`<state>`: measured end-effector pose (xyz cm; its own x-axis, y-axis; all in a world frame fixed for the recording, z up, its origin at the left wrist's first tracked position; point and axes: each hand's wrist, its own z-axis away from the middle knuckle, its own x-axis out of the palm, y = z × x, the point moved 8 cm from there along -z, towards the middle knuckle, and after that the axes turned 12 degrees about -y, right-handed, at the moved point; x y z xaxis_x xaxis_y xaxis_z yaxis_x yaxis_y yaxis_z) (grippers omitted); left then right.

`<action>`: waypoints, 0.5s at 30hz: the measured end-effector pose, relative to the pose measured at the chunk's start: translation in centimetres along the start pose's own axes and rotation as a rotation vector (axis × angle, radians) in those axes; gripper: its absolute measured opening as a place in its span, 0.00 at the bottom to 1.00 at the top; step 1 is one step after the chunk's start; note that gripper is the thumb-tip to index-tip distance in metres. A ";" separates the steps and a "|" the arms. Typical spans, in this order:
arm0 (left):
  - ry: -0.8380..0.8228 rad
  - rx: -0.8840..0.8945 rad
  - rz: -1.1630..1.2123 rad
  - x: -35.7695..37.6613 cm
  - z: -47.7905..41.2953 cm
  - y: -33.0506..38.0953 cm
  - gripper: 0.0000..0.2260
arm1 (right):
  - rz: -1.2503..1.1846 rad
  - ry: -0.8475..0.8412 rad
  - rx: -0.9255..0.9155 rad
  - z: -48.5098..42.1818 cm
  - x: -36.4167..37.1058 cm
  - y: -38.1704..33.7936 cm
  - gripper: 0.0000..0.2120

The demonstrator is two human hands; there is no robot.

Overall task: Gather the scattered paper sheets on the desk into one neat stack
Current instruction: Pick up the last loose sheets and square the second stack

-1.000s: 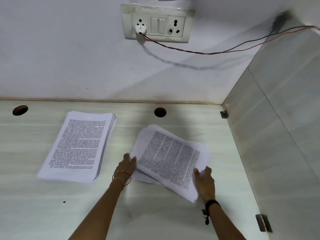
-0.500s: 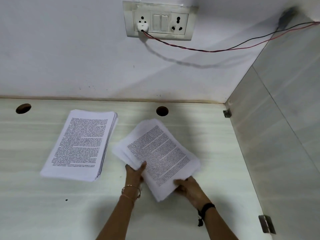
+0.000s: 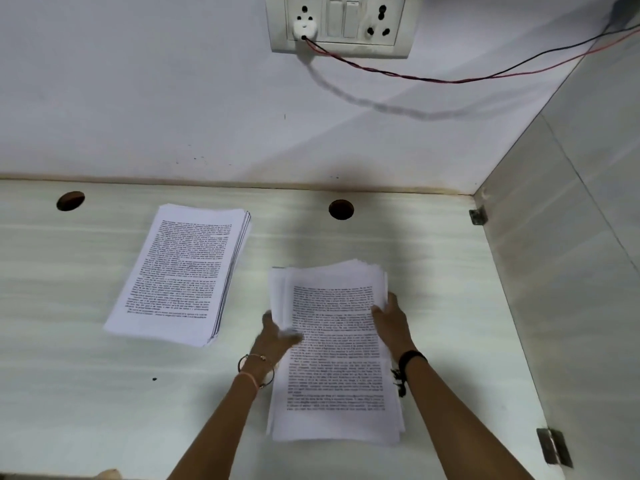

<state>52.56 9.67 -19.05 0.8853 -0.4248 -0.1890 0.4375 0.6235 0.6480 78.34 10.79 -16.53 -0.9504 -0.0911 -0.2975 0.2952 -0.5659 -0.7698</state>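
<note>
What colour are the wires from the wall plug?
Wires: one red, one black; head view.

The left forearm (image 3: 221, 420) and the right forearm (image 3: 460, 417) enter from the lower edge and extend forward, bare and converging slightly toward the wrists. The left hand (image 3: 277, 336) grips the left long edge of the sheaf of sheets (image 3: 332, 375), with the thumb laid across the top page and the remaining fingers hidden; its outline is blurred. The right hand (image 3: 393, 323) clasps the opposite edge, thumb on top, fingertips wrapped round near the far corner.
</note>
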 end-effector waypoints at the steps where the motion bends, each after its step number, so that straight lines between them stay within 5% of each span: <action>1: 0.122 0.044 0.024 -1.1 0.1 0.5 0.33 | 0.020 0.052 -0.005 -0.1 0.0 -0.2 0.19; 5: 0.326 0.104 0.038 -3.6 -0.8 2.5 0.21 | 0.049 0.177 -0.008 -0.8 0.3 -0.9 0.18; 15: 0.239 0.030 -0.178 -4.1 -3.3 4.6 0.26 | 0.198 0.005 -0.066 -3.8 2.2 -4.2 0.26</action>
<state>51.44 16.42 -17.70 0.8089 -0.3568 -0.4673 0.5872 0.5317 0.6103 75.41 16.12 -16.09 -0.8729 -0.1912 -0.4488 0.4818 -0.4822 -0.7317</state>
